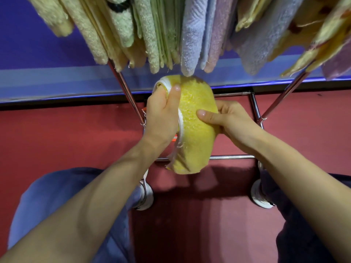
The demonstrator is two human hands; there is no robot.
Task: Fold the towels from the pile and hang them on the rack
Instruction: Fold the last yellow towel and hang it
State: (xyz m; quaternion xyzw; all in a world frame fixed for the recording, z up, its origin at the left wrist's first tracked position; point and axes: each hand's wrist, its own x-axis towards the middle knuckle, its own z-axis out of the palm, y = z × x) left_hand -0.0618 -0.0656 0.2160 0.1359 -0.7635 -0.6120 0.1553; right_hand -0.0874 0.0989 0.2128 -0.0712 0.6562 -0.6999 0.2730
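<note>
Where the blue-violet panel (38,54) meets the red floor (57,139) on the left, a chrome tube rack (125,86) rises on slanted legs. Folded terry towels hang in a row from its top: cream towels (91,35) at the left, then pale green towels (152,35), a light blue towel (191,35), a pink towel (218,35), a lavender towel (266,38) and yellow patterned towels (322,35) at the far right.

Left of centre, the left hand (163,114) grips the folded yellow terry towel (195,133), its fingers curled round the white-bordered left edge and its thumb pressed on the near face. This towel is held in the air in the middle, between the rack's legs. Its top lies just under the end of the light blue towel; whether they touch I cannot tell. Its lower end hangs in front of the rack's low crossbar. On its right side the right hand (231,118) grasps it, thumb laid across the near face and fingers hidden behind.

Nearer, blue trousers (57,196) cover the left knee, and white shoes (147,196) stand on the floor beside the rack's legs.
</note>
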